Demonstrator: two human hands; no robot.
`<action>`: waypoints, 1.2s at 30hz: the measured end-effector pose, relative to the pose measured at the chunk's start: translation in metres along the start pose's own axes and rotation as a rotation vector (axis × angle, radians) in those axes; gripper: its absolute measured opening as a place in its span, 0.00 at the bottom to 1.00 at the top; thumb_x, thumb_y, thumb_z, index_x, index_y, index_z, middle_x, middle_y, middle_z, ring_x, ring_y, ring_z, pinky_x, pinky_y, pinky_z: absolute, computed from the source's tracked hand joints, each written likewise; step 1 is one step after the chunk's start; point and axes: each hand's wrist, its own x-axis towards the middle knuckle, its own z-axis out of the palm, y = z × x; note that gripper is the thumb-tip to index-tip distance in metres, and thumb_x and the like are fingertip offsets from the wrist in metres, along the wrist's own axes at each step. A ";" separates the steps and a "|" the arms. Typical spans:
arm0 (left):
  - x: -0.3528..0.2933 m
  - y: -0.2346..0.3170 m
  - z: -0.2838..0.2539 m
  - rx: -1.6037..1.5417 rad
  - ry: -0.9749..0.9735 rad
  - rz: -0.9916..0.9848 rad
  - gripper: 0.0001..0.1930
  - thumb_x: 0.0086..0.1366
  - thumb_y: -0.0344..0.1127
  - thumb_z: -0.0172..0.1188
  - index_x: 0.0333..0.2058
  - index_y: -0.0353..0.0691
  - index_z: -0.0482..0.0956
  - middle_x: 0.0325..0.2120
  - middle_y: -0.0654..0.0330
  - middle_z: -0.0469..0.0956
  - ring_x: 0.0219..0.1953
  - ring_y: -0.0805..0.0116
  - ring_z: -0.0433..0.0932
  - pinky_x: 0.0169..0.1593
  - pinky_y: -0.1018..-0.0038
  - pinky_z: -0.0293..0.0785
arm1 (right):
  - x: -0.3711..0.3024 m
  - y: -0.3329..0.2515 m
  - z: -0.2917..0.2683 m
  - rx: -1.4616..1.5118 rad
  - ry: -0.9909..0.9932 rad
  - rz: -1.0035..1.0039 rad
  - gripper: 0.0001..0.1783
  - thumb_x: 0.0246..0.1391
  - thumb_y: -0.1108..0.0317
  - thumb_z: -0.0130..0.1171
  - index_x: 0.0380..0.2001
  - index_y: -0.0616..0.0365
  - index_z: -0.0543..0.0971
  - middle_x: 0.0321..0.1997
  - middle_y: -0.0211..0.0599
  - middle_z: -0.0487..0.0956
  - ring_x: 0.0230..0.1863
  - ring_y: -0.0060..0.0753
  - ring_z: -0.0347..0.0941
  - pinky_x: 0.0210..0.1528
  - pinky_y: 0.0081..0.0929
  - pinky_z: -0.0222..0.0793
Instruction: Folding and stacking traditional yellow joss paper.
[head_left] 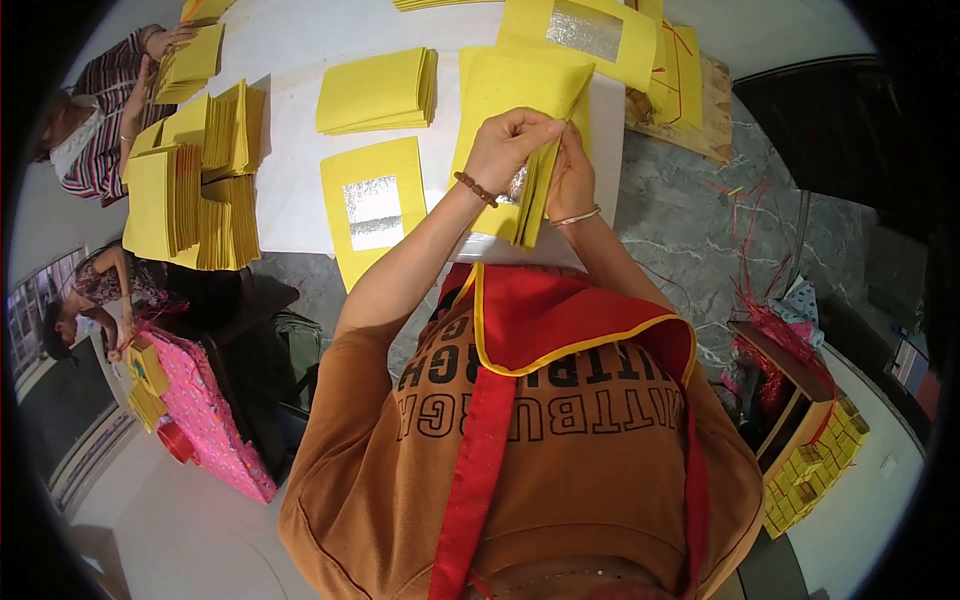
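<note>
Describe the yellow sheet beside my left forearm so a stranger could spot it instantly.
Find the white-covered table, then its near edge, left of the left forearm. There lies a flat yellow paper sheet. Its shiny silver rectangle sets it apart from the plain folded yellow paper stack just beyond.

Matt yellow paper sheets [522, 88] with glossy, foil-like silver patch [516, 186]

"How does the floor [690, 235] look?"
"It is grey with pale veins, beside the white counter [290, 150]."
"And on the left side?"
"There is a window [48, 285], and another counter [215, 420], pink-covered."
</note>
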 end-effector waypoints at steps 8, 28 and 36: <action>-0.008 0.012 -0.001 0.052 -0.021 -0.021 0.13 0.59 0.37 0.57 0.38 0.34 0.73 0.23 0.68 0.74 0.16 0.89 0.62 0.16 0.90 0.55 | 0.004 0.002 -0.014 0.032 -0.059 0.152 0.20 0.60 0.51 0.37 0.45 0.54 0.68 0.39 0.30 0.71 0.40 0.23 0.69 0.42 0.23 0.68; -0.020 0.015 0.014 0.779 0.081 0.443 0.24 0.47 0.43 0.65 0.43 0.40 0.74 0.34 0.52 0.73 0.35 0.56 0.74 0.38 0.69 0.70 | -0.004 -0.002 -0.008 0.154 -0.169 0.155 0.25 0.61 0.47 0.31 0.53 0.48 0.62 0.48 0.31 0.69 0.48 0.29 0.67 0.50 0.29 0.65; -0.022 0.016 0.006 0.668 0.024 0.344 0.21 0.52 0.38 0.61 0.45 0.39 0.73 0.30 0.57 0.74 0.30 0.69 0.72 0.32 0.75 0.68 | -0.007 -0.008 -0.003 0.132 -0.174 0.214 0.26 0.60 0.45 0.31 0.52 0.51 0.63 0.47 0.32 0.70 0.47 0.30 0.68 0.49 0.29 0.66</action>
